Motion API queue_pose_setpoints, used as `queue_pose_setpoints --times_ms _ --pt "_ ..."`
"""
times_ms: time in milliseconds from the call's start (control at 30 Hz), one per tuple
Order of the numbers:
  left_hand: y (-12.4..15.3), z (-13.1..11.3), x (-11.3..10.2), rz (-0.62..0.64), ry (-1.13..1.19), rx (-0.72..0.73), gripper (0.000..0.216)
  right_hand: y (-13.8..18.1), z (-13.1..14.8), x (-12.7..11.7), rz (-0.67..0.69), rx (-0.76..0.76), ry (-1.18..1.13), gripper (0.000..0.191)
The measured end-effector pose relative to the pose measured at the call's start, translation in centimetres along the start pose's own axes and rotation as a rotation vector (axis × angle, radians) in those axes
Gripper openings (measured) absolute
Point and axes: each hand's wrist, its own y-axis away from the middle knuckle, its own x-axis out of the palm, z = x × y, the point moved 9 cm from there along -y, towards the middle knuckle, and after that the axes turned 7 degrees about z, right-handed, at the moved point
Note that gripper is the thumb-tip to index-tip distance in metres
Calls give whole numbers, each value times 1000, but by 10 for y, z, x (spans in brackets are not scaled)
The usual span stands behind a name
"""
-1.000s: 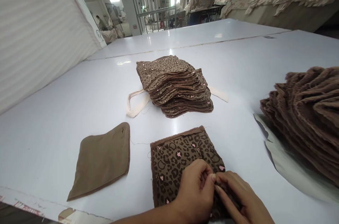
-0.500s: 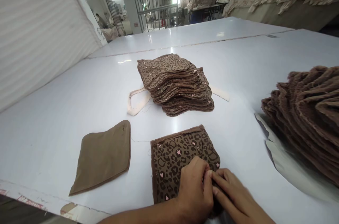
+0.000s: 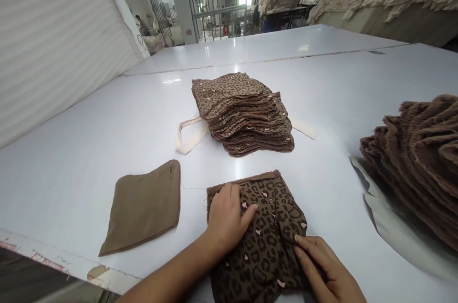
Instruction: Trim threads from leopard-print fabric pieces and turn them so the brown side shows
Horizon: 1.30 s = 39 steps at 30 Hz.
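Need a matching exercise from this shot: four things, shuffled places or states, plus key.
1. Left hand
2. Right hand
3. Plain piece
4. Fluffy pile

A. At the picture's right edge
B. Pinching a fold at the right side of the printed piece
C. Palm down on the printed piece
D. Untouched, left of the printed piece

Pairs: 1-C, 2-B, 3-D, 4-A

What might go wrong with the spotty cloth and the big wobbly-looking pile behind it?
The leopard-print cloth might end up crooked: it is wrinkled near the right hand, which pinches its side, while the left hand lies on top.
The leopard-print stack might slide if bumped, because its layers are uneven.
The plain brown piece might get knocked off the table, since one corner lies close to the edge.
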Motion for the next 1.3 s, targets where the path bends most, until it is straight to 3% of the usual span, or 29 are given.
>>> queue_pose_setpoints --times_ms 100,267,367,500,600,800,867,967,1033,1200,1300 --pt "-1 -2 11 37 -166 49 37 -2 7 3 28 -67 91 30" --pt "-3 -21 26 91 -243 183 14 -6 16 5 12 -76 203 29" --pt "-6 -25 23 95 -218 205 15 -9 15 0 -50 -12 208 27" --pt "-5 -26 11 43 -168 197 19 -12 9 0 -28 13 204 31" --pt "1 -34 6 8 -2 245 17 -13 11 -2 -45 20 107 36" --pt "8 -58 0 -26 251 405 14 -21 23 7 7 137 -323 30" --pt "7 -48 -10 -67 259 371 13 -22 22 14 53 172 -415 34" --pt "10 -8 -30 -190 184 114 16 -22 15 19 60 216 -399 42" --pt "18 8 -30 -171 139 32 19 -21 10 20 49 250 -387 47" --pt "27 0 5 32 97 126 23 -26 14 27 105 251 -364 47" --pt "26 -4 11 33 205 172 10 -28 18 28 128 241 -337 45"
